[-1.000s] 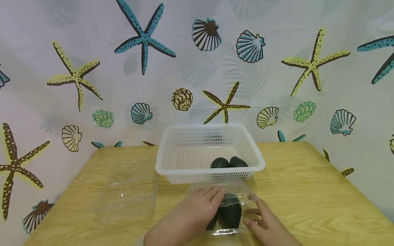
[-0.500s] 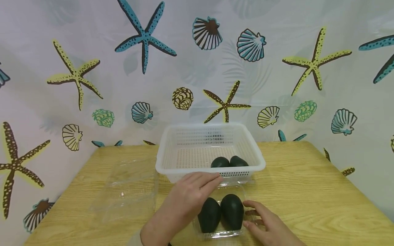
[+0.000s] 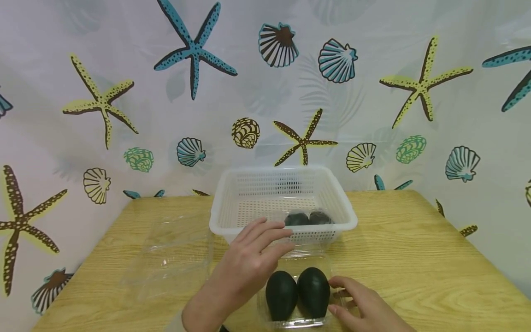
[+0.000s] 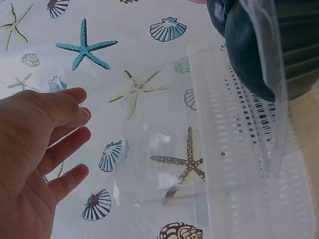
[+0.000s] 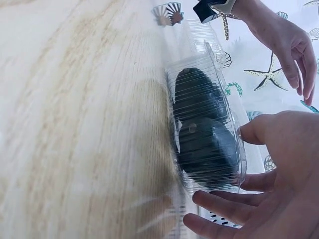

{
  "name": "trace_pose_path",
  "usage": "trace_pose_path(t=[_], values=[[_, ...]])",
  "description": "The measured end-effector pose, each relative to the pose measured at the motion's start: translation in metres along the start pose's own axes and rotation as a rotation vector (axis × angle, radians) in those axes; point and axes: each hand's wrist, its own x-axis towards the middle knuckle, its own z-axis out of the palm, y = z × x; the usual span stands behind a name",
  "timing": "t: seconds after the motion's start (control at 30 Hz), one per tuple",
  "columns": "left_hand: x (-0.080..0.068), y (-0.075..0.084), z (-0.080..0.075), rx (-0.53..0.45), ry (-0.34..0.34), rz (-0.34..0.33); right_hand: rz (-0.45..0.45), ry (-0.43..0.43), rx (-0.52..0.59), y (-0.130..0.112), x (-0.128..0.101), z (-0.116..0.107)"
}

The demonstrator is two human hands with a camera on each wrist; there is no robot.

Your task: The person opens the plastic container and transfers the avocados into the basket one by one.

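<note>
Head view: left hand (image 3: 249,258) raised at the near middle, fingers straight and spread, lifting the clear lid (image 3: 290,230) of a plastic box; lid hinged up against the near wall of the white basket (image 3: 220,216), blurring what lies behind it. Whether the fingertips press the lid or only hover at its edge cannot be told. Left wrist view: same open palm (image 4: 35,164), nothing clasped, see-through lid (image 4: 164,159) just right of the fingers.

Right hand (image 3: 365,309) at the near right, fingers relaxed and barely bent, thumb and fingertips touching the right wall of the clear box (image 3: 336,295), steadying but not clenching. Right wrist view: thumb and fingers (image 5: 219,204) resting along the ridged side of the box (image 5: 234,149).

Inside the box, two dark green avocados (image 3: 297,293) side by side, touching, narrow ends pointing far. Box on the wooden table (image 3: 415,258), just near of the basket. Inside the basket, at its near right, two more avocados (image 3: 308,218), seen dimly through the lid. Far left on the table, another empty clear container (image 3: 170,258), well apart from both hands. Behind, a curtain (image 3: 124,69) printed with starfish and shells.
</note>
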Motion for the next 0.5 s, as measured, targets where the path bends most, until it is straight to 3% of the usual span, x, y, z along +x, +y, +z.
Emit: trace_pose_path(t=[0.17,0.33,0.4,0.5], values=[[-0.003,-0.002,-0.001,-0.076,0.006,0.007,0.074,-0.056,-0.005,0.007,0.004,-0.001],[-0.012,-0.001,0.001,-0.142,-0.031,0.012,0.056,-0.047,-0.032,-0.001,0.001,-0.002],[-0.017,-0.002,0.003,-0.15,-0.053,0.005,-0.005,0.013,-0.124,-0.005,-0.002,-0.001],[-0.026,-0.003,0.006,-0.157,-0.11,-0.02,-0.155,0.189,-0.292,-0.009,-0.006,0.003]])
